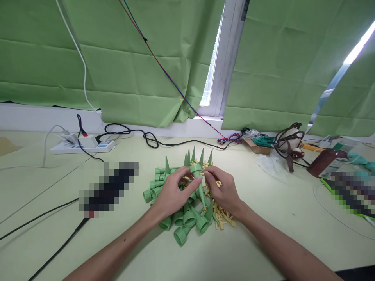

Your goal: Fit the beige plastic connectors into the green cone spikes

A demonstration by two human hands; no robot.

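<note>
My left hand (175,189) is closed around a green plastic cone (195,169), its wide ribbed end up and its narrow tip pointing down. Close to that wide end, my right hand (221,187) has its thumb and fingertips pinched together; whatever is between them is too small to make out. Beneath and around both hands lies a heap of similar green cones (189,219), some on their sides with hollow ends showing. Several green spikes (193,153) stand upright behind the hands. Small yellow plastic pegs (222,216) are scattered under and beside my right hand.
A white power strip (83,146) with plugs sits at the back left, and a black cable (181,143) runs along the wall. Left of the heap lies a blurred dark object (108,191). At right are a cardboard box (256,146), clear plastic (271,164) and a brown case (326,162).
</note>
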